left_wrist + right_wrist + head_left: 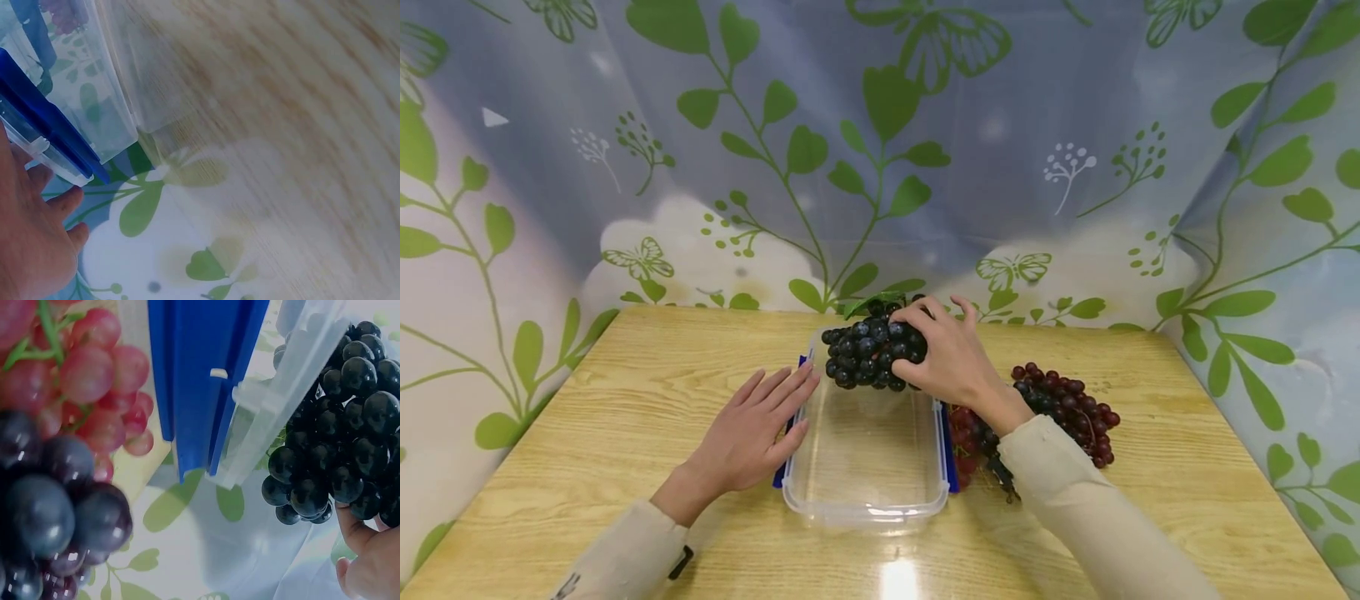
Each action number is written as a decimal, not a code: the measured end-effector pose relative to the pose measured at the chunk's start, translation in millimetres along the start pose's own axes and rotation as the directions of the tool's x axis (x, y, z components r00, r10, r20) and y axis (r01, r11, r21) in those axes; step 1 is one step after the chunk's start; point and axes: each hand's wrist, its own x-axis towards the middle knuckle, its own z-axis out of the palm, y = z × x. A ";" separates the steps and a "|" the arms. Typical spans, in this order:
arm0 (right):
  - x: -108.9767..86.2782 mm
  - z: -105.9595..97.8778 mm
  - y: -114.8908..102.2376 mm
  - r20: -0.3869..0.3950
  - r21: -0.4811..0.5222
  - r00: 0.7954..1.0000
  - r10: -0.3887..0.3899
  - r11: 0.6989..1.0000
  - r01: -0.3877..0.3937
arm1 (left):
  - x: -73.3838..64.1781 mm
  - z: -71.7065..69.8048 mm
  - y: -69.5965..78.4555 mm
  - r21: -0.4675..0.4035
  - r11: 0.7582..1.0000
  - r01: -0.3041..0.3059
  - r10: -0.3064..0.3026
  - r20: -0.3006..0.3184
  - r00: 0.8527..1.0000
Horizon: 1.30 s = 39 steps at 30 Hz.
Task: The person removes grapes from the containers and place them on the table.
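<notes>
A bunch of black grapes (pixel 868 350) with a green leaf hangs over the far end of a clear plastic container (pixel 868 504). My right hand (pixel 951 354) grips the bunch from its right side; in the right wrist view fingers show against the dark grapes (pixel 350 425). My left hand (pixel 752 433) lies with straight fingers along the container's left rim, beside a blue side latch (pixel 779 475). In the left wrist view that hand (pixel 31 231) is close to the blue latch (pixel 47 119).
Right of the container, partly behind my right forearm, lie bunches of red grapes (pixel 1078 408) and dark grapes (pixel 996 467). Another blue latch (pixel 951 450) lines the container's right side. A curtain with leaves and butterflies (pixel 880 167) stands behind the wooden table (pixel 685 358).
</notes>
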 end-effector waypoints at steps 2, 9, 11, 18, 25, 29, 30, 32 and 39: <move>-1.4 -3.4 2.2 -0.013 0.005 1.000 0.011 1.000 -0.011 | -0.3 0.0 -0.6 0.007 1.000 0.002 -0.002 0.006 1.000; -7.5 -20.9 10.1 -0.090 0.049 0.994 0.054 0.998 -0.050 | -0.5 -3.5 -2.0 0.018 1.000 0.013 -0.014 0.032 0.999; -9.9 -27.2 13.1 -0.113 0.059 0.991 0.067 0.996 -0.061 | -0.3 -4.4 -2.3 0.022 1.000 0.011 -0.012 0.038 0.999; -22.1 -49.5 32.8 -0.218 0.036 0.971 0.094 0.995 -0.089 | 0.9 -5.7 -2.5 0.020 1.000 -0.005 0.005 0.018 1.000; -45.1 -74.4 58.2 -0.268 -0.006 0.950 0.161 0.986 -0.169 | 4.3 -5.2 -2.0 0.026 0.999 -0.023 0.023 -0.002 1.000; -61.0 -88.9 73.0 -0.290 -0.042 0.938 0.190 0.977 -0.211 | 5.3 -6.2 -1.1 0.032 0.999 -0.016 0.016 0.006 1.000; -65.1 -92.2 76.8 -0.296 -0.050 0.934 0.198 0.974 -0.222 | 5.2 -6.4 -0.9 0.035 0.999 -0.013 0.013 0.011 1.000; -74.1 -98.2 84.8 -0.307 -0.057 0.926 0.219 0.967 -0.248 | 4.8 -6.7 -0.6 0.039 0.999 -0.006 0.005 0.024 1.000; -113.7 -114.4 112.6 -0.381 -0.014 0.858 0.345 0.925 -0.378 | 3.9 -7.0 0.7 0.040 0.999 -0.006 0.005 0.032 0.999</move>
